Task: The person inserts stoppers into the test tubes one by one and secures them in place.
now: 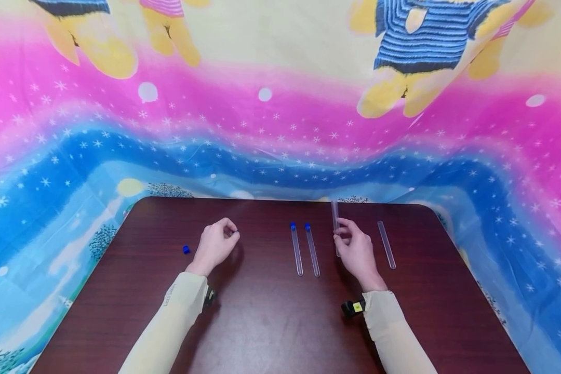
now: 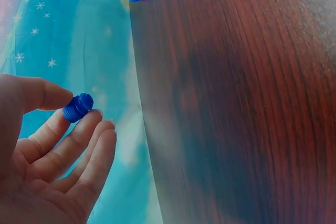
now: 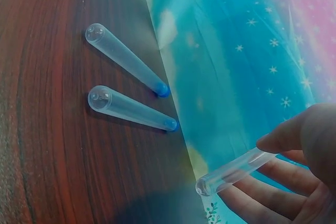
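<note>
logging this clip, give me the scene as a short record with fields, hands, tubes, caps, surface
left hand: pinches a blue cap between thumb and fingertips
right hand: holds an uncapped clear tube in thumb and fingers
capped tubes: two, side by side between the hands, blue caps at the far end
spare tube: clear, no cap, lying right of the right hand
loose cap: blue, on the table left of the left hand
table: dark wood grain
backdrop: pink and blue printed cloth
</note>
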Tool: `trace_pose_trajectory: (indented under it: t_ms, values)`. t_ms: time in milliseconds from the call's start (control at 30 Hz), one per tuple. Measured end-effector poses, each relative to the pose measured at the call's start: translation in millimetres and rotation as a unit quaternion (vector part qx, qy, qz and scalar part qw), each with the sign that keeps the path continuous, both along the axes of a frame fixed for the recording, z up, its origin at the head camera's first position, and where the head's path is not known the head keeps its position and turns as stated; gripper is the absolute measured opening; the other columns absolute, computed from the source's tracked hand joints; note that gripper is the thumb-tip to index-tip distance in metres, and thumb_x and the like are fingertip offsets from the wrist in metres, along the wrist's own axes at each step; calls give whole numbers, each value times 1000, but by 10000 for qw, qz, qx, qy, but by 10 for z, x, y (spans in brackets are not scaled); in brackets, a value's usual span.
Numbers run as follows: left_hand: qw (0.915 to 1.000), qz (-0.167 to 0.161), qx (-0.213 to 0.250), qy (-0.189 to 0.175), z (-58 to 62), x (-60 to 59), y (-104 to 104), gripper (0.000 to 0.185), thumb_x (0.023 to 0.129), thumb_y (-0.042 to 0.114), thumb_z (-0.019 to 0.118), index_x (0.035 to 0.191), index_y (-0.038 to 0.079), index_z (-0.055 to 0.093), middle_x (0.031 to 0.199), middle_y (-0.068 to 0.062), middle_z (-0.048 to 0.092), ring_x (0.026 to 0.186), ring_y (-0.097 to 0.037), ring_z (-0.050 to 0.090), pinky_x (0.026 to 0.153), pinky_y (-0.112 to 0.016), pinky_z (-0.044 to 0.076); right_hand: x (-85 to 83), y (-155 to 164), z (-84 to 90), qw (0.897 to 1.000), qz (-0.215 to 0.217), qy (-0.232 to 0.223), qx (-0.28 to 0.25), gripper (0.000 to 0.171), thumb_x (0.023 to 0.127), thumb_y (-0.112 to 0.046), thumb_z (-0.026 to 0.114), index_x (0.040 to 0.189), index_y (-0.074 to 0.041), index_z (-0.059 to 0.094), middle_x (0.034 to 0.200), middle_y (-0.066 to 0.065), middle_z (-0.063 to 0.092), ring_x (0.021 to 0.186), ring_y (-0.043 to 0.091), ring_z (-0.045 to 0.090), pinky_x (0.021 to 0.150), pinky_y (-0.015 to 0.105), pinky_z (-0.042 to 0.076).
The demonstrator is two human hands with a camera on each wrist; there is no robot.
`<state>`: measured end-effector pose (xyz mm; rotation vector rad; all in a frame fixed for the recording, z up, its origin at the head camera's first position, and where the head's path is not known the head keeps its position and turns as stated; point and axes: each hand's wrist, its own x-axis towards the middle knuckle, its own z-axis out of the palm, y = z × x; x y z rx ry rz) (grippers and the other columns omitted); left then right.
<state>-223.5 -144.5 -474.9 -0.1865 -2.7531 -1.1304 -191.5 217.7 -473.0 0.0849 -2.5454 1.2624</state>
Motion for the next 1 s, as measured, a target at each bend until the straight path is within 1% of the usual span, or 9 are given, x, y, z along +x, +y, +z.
trace_pose_trajectory:
  t_ms: [233, 467, 733, 1000]
  values:
    - [9999, -38, 168, 17, 42, 15, 13, 5, 92, 17, 68, 93, 13, 65, 84, 1, 67, 79, -16, 64, 77, -39, 52, -10, -47, 6, 9999, 95, -61, -87, 44, 97, -3, 69, 138, -12, 58, 110, 12, 72, 77, 24, 72, 58, 31, 56]
    - [9996, -68, 257, 22, 86, 31, 38, 6, 93, 19, 68, 96, 14, 65, 86, 1, 67, 81, -17, 64, 78, -39, 53, -15, -109, 16, 9999, 112, -41, -55, 44, 96, -4, 70, 138, -13, 59, 109, 9, 72, 80, 19, 72, 62, 32, 58]
    - [9995, -79, 289, 113, 132, 55, 91, 5, 93, 17, 68, 95, 14, 65, 86, 1, 68, 80, -17, 64, 77, -37, 53, 0, -168, 43, 9996, 258, 75, -58, 43, 95, -3, 71, 136, -11, 60, 107, 9, 73, 81, 20, 74, 63, 32, 59]
    - [9986, -158, 459, 208, 147, 70, 171, 5, 93, 17, 68, 94, 13, 65, 86, 1, 68, 80, -16, 65, 78, -37, 54, 20, -195, 73, 9994, 322, 5, -123, 44, 96, -4, 71, 137, -11, 60, 108, 9, 72, 81, 20, 73, 63, 32, 59]
